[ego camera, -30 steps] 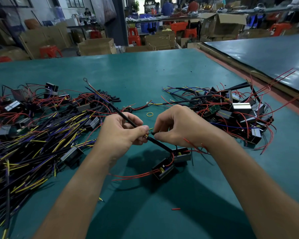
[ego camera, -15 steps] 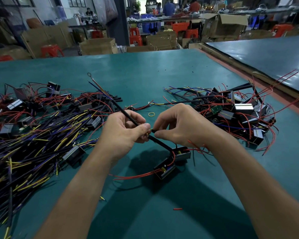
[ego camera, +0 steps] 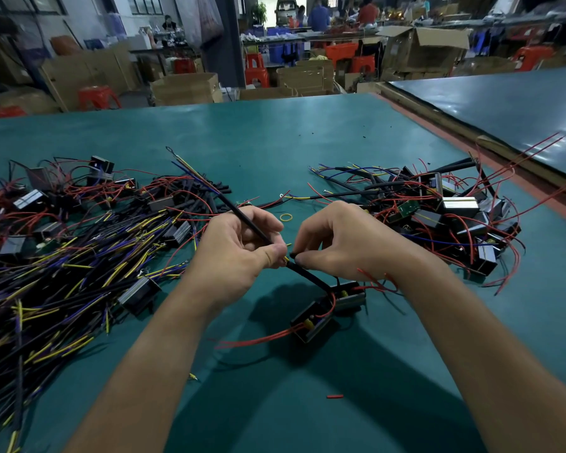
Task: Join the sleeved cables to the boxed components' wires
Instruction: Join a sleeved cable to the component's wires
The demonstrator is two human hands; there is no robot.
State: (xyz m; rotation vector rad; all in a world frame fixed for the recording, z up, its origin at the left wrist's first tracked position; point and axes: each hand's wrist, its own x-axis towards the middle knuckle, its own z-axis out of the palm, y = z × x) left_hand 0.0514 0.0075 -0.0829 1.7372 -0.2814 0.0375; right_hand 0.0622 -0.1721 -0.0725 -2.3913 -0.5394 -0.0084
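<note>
My left hand [ego camera: 239,253] grips a black sleeved cable [ego camera: 242,217] whose yellow and blue wires fan up and away to a ring terminal. My right hand [ego camera: 347,243] pinches the black sleeve end of a wire [ego camera: 307,274] that runs down to two small black boxed components [ego camera: 314,317] lying on the green table below my hands. The fingertips of both hands meet at the joint, where a bit of yellow shows. Red wires trail from the boxes to the left and right.
A large heap of sleeved cables [ego camera: 62,273] with yellow and purple ends and boxes fills the left. A pile of boxed components with red wires [ego camera: 438,210] lies at the right. A yellow rubber band [ego camera: 286,217] sits beyond my hands. Another table [ego camera: 504,106] stands far right.
My hands have stayed together at the joint with only small finger shifts. The cable's far end has tilted slightly up and away.
</note>
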